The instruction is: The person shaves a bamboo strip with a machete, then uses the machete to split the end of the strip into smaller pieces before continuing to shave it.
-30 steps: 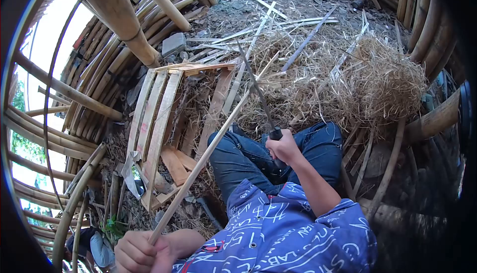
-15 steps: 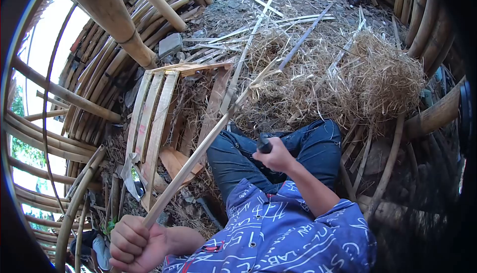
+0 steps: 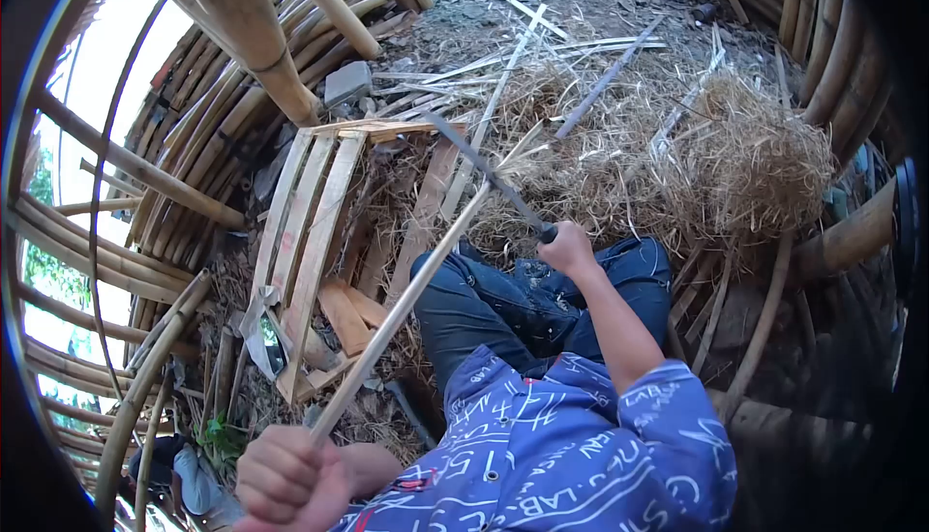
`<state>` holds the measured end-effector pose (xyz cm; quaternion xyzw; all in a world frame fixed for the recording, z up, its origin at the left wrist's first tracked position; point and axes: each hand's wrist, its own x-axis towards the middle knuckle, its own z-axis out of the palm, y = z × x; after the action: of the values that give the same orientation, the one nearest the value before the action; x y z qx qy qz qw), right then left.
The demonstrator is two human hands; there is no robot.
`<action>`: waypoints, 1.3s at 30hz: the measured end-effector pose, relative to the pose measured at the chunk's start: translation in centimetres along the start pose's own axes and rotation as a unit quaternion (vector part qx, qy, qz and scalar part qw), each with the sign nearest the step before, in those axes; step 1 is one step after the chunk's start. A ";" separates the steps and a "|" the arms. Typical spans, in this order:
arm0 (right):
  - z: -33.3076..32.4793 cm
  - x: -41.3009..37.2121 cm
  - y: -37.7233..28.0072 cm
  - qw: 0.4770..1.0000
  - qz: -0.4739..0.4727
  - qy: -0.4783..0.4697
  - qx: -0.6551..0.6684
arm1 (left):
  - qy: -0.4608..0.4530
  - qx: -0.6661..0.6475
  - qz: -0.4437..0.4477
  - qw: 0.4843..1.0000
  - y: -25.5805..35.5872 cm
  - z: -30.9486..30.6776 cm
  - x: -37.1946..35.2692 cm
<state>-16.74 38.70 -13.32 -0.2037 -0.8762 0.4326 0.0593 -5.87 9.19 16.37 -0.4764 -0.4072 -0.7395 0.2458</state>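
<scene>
My left hand [image 3: 290,479] is closed around the near end of a long, pale bamboo strip [image 3: 387,329]. The strip slants up and away to the right, and its far end is split into frayed slivers. In my right hand [image 3: 569,250] is the dark handle of a long-bladed knife [image 3: 464,150]. The blade lies across the strip just below the frayed end, pointing up and to the left. Whether its edge bites into the strip cannot be made out.
A slatted wooden crate [image 3: 319,213] stands left of my legs. Ahead lies a heap of fine bamboo shavings [image 3: 755,155] with loose strips [image 3: 503,87] around it. Bamboo poles [image 3: 242,24] and a stacked bamboo wall rise at the left. A grey block [image 3: 347,83] sits behind the crate.
My right hand has moved forward, away from my body, and the knife blade has swung out across the strip near its frayed end. My left hand keeps its hold, shifted slightly right and down.
</scene>
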 end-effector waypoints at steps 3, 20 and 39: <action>0.3 -3.1 -1.5 1.000 -0.021 0.001 -0.012 | 0.224 0.053 0.117 0.966 1.0 -2.2 1.0; 3.9 -5.5 0.9 0.648 0.170 -0.414 0.616 | 0.086 -0.003 0.010 0.996 0.4 -2.7 0.5; -0.6 -6.2 -7.5 0.964 -0.241 -0.012 0.109 | 0.056 -0.010 0.034 0.998 0.7 -2.5 0.5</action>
<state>-13.21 32.50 -6.63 0.0263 -0.8477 0.5008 0.1731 -6.86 6.72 16.51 -0.4508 -0.3686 -0.7601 0.2884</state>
